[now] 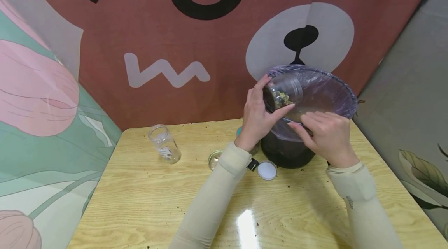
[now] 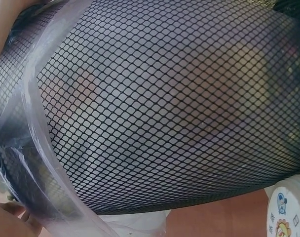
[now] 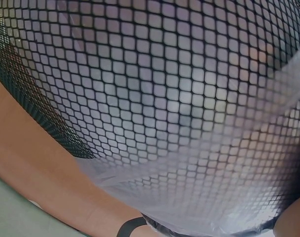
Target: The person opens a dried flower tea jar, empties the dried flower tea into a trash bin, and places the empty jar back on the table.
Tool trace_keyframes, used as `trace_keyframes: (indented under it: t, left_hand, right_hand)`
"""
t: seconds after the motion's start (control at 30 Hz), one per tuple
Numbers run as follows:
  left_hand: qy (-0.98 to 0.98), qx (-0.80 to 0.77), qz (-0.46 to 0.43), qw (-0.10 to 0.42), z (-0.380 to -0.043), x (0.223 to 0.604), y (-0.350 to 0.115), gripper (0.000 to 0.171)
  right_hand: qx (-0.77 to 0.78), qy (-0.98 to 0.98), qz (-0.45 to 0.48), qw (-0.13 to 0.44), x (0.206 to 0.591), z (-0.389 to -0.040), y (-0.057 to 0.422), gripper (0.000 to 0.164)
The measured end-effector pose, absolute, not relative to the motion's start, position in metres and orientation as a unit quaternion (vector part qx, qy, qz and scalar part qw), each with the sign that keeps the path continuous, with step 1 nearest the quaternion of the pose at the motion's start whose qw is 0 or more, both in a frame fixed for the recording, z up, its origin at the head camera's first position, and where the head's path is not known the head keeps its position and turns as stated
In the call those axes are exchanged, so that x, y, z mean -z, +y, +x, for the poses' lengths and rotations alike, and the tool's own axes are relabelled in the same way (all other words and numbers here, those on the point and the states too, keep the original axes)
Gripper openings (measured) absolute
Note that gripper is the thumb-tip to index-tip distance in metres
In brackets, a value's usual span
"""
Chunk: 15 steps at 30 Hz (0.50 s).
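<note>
My left hand (image 1: 257, 114) grips a clear plastic jar (image 1: 285, 87), tipped sideways at the left rim of a black mesh waste bin (image 1: 285, 151). Yellowish and dark bits show inside the jar. A thin, pale purple bag (image 1: 323, 85) lines the bin and folds over its rim. On the near rim, my right hand (image 1: 327, 134) holds the edge with curled fingers. The bin is tilted, its mouth towards me. Its mesh wall (image 2: 165, 98) fills much of the left wrist view, and the same mesh (image 3: 155, 84) covers the right wrist view.
A second clear jar (image 1: 166, 146) with a label stands on the wooden table (image 1: 140, 202) to the left. A gold-rimmed lid (image 1: 213, 159) and a white round lid (image 1: 267, 170) lie near my left forearm. Something teal-topped (image 1: 239, 130) is partly hidden behind my left wrist. Small dark crumbs dot the tabletop.
</note>
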<state>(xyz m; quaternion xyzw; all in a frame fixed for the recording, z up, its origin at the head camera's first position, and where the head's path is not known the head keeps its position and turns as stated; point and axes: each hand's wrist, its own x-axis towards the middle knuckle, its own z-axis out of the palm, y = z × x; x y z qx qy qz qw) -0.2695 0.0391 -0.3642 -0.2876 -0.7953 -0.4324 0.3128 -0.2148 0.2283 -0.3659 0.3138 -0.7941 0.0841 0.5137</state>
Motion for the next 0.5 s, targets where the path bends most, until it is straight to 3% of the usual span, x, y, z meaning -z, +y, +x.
trace_keyframes:
  t: [0.5]
  left_hand:
    - [-0.792,0.421,-0.294,0.331,-0.2718,0.3653,0.0397,0.095]
  right_hand:
    - [-0.085,-0.79,0.314,0.52,0.3649,-0.2143,0.2268,0.064]
